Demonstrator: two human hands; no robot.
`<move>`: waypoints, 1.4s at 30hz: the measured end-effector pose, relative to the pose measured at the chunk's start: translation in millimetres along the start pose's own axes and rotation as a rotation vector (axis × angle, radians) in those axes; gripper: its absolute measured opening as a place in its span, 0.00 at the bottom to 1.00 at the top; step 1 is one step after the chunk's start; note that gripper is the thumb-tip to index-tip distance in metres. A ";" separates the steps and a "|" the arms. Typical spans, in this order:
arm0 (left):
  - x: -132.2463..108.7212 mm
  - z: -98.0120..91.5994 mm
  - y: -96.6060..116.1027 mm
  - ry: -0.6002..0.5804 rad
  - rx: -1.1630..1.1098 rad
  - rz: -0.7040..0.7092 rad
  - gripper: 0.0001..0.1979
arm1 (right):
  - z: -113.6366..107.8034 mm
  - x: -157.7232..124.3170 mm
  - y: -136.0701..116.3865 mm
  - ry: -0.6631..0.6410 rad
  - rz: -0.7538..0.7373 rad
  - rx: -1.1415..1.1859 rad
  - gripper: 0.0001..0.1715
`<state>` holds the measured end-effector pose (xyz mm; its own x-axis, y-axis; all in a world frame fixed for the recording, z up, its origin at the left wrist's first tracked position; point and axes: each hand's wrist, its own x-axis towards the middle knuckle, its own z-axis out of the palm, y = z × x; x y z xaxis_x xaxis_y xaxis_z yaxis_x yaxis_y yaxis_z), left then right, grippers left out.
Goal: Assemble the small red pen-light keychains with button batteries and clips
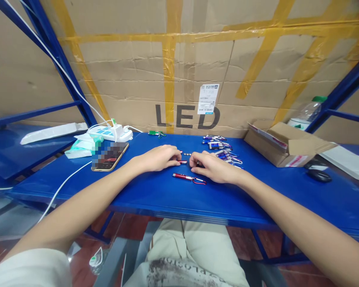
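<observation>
My left hand (163, 158) rests low over the blue table, thumb and fingers closed on a short red flashlight tube (183, 162) whose end sticks out toward the right. Facing it, my right hand (208, 165) has curled fingers pinched together; whatever they hold is mostly hidden, with only something dark showing. A few small silver button cells (186, 154) lie between the two hands. Nearer to me is a red keychain flashlight (184, 176) with a red carabiner clip at its right end. Behind my right hand lie several blue keychain flashlights (217, 146) with clips.
A green keychain flashlight (156, 133) lies at the table's back edge. To the left are a phone (115, 157), a white power strip (107, 131) and cables. On the right stand an open cardboard box (283, 149), a black mouse (318, 175) and a plastic bottle (308, 113).
</observation>
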<state>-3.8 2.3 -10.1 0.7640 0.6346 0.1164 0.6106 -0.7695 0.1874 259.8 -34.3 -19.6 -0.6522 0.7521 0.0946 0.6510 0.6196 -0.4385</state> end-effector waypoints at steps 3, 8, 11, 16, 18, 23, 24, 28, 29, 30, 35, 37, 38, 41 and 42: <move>-0.1 -0.2 -0.2 0.000 -0.002 -0.002 0.10 | -0.4 0.2 0.1 -0.004 -0.004 -0.010 0.02; 0.0 0.1 -1.7 -0.002 -0.005 0.005 0.10 | 1.4 1.7 3.8 0.002 -0.021 -0.098 0.01; 0.1 0.2 -1.2 -0.006 -0.003 0.005 0.10 | 0.6 1.0 2.8 -0.028 -0.022 -0.144 0.03; 0.0 -0.2 1.9 -0.005 0.009 -0.022 0.08 | -3.5 -1.9 -3.2 -0.083 -0.036 -0.133 0.04; -0.1 -0.4 2.4 -0.006 0.007 -0.025 0.08 | -3.7 -2.3 -4.2 -0.086 -0.033 -0.131 0.04; -0.5 0.1 0.6 -0.003 -0.001 -0.027 0.08 | -0.4 -2.2 -0.7 -0.042 -0.091 -0.161 0.06; -0.6 0.2 0.0 -0.002 0.000 -0.025 0.08 | 0.2 -2.5 0.1 -0.028 -0.109 -0.171 0.06; -0.6 0.2 -1.1 -0.002 0.002 -0.023 0.08 | 1.1 -4.6 0.8 0.001 -0.150 -0.216 0.08; -0.6 0.1 -1.0 -0.002 0.002 -0.023 0.08 | 1.0 -5.1 0.5 0.000 -0.148 -0.228 0.08; -0.6 0.0 -0.9 -0.003 0.003 -0.024 0.08 | 0.9 -5.6 0.1 -0.001 -0.145 -0.238 0.09; -1.0 -0.2 -0.6 -0.004 0.013 -0.018 0.09 | -0.2 -6.1 -0.5 0.017 -0.156 -0.248 0.10; -1.2 -0.1 -1.1 -0.003 0.016 -0.015 0.09 | -1.0 -5.7 -1.0 0.015 -0.151 -0.252 0.11; -1.2 -0.1 -1.5 -0.003 0.017 -0.014 0.09 | -1.4 -5.4 -1.3 0.012 -0.144 -0.255 0.11; -1.2 -0.1 -2.6 -0.004 0.014 -0.013 0.09 | -1.9 -4.2 -1.7 0.011 -0.128 -0.261 0.11; -1.2 -0.1 -3.0 -0.004 0.012 -0.014 0.09 | -1.7 -3.8 -1.3 0.012 -0.129 -0.261 0.10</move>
<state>-6.5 3.8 -10.7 0.7565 0.6447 0.1099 0.6234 -0.7617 0.1768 262.1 -37.6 -17.8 -0.7323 0.6651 0.1463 0.6418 0.7459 -0.1779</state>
